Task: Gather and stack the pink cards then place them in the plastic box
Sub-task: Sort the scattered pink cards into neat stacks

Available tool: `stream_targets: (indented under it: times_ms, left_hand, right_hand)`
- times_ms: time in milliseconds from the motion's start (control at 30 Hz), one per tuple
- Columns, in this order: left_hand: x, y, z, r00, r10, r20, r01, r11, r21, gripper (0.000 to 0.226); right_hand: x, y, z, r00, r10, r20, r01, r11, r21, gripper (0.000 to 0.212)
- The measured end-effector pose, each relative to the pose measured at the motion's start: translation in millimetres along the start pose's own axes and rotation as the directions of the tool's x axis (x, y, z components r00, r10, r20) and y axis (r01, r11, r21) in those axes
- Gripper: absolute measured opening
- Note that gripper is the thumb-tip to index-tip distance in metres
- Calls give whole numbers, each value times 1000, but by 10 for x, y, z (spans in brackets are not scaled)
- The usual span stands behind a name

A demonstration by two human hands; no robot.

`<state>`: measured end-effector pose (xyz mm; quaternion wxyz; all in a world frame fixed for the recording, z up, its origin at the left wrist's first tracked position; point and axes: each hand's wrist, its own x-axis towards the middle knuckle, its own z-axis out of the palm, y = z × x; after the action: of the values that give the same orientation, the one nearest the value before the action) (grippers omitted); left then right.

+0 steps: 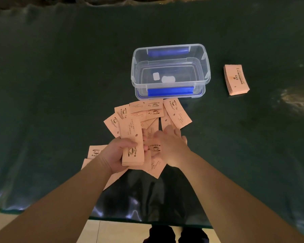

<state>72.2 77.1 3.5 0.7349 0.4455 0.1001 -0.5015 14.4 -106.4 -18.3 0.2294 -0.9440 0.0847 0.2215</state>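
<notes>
- Pink cards (177, 113) scattered on dark table (60, 85), just before plastic box (170, 71)
- Card stack (132, 146) gripped by left hand (118, 153)
- Right hand (170, 144) laid on loose cards, fingers flat
- Second stack (236, 79) right of box

One plastic box (170, 85), two hands, many pink cards (176, 113).

A dark green table (60, 85) carries a clear plastic box (170, 85), scattered pink cards (177, 113) and perhaps a stacked pile (236, 79)
</notes>
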Motion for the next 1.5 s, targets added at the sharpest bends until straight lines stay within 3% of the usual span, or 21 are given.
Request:
stream_targets:
  times_ms: [67, 167, 333, 367, 433, 467, 500, 567, 600, 633, 667, 733, 800, 867, 933, 1000, 1033, 1100, 1167, 1233, 1500]
  left_hand:
    - [7, 6, 12, 1000, 9, -26, -9, 1000, 2, 43]
    - [12, 9, 5, 995, -20, -96, 16, 999, -34, 36]
    - [37, -34, 11, 987, -1, -159, -8, 999, -54, 48]
    - [56, -44, 26, 982, 5, -189, -14, 999, -49, 49]
    - [103, -70, 64, 970, 8, -243, -16, 999, -34, 47]
    - [134, -83, 87, 968, 10, -249, -18, 999, -29, 45]
    - [161, -99, 123, 969, 16, -245, -23, 999, -27, 45]
    - [205, -130, 208, 980, 36, -193, -39, 999, -11, 50]
    - [230, -147, 248, 991, 40, -130, -39, 999, 12, 60]
    - [254, -171, 287, 999, 33, -43, -31, 999, 42, 72]
    - [272, -196, 326, 999, 16, 46, -19, 998, 67, 81]
    - [285, -221, 404, 992, -19, 128, 11, 998, 61, 77]
    - [284, -228, 439, 991, -19, 131, 11, 998, 63, 48]
    - [262, -232, 420, 994, 10, 111, -16, 998, 55, 29]
    - [233, -205, 364, 998, 46, 45, -46, 999, -4, 35]
    - [191, -148, 300, 997, 68, -23, -69, 997, -36, 46]
    - [173, -118, 259, 996, 73, -48, -74, 997, -19, 51]
    - [127, -74, 198, 994, 75, -83, -73, 997, 25, 56]
    - [95, -59, 143, 991, 76, -108, -70, 996, 57, 57]
    - [70, -63, 110, 986, 75, -148, -63, 994, 86, 61]
    - [74, -142, 113, 976, 44, -214, -29, 997, 72, 63]
  right_hand:
    - [1, -2, -48, 999, 41, 12, -42, 998, 50, 68]
    - [-95, 95, -59, 994, 66, -85, -43, 969, 243, 50]
    - [-436, 428, -45, 938, 346, -36, -265, 777, 572, 30]
    - [-506, 477, -48, 898, 440, -21, -308, 662, 684, 21]
    - [-665, 488, -81, 822, 556, 126, -293, 224, 930, 10]
    - [-741, 457, -105, 837, 503, 217, -246, -9, 969, 11]
    - [-809, 414, -129, 873, 410, 264, -213, -167, 963, 13]
    - [-884, 280, -168, 930, 254, 265, -163, -362, 918, 18]
    - [-891, 196, -183, 942, 223, 250, -149, -389, 909, 19]
    - [-881, 108, -186, 945, 228, 233, -144, -351, 925, 18]
    - [-865, 26, -177, 943, 265, 203, -139, -243, 960, 15]
    - [-821, -88, -119, 925, 365, 108, -137, 55, 989, 7]
    - [-783, -130, -72, 920, 392, 23, -142, 278, 950, 2]
    - [-751, -119, -36, 933, 358, -14, -135, 386, 913, 9]
    - [-699, -54, 23, 917, 394, -54, -168, 505, 846, 23]
    - [-637, 67, 92, 870, 477, -126, -262, 663, 701, 22]
    - [-605, 127, 132, 875, 461, -148, -295, 749, 593, 30]
    - [-543, 189, 237, 942, 310, -128, -245, 897, 369, 78]
    - [-499, 147, 306, 974, 168, -149, -141, 974, 176, 105]
    - [-424, 104, 350, 973, 140, -185, -127, 989, 79, 110]
    - [-181, 137, 96, 939, 342, -36, -335, 932, 137, 73]
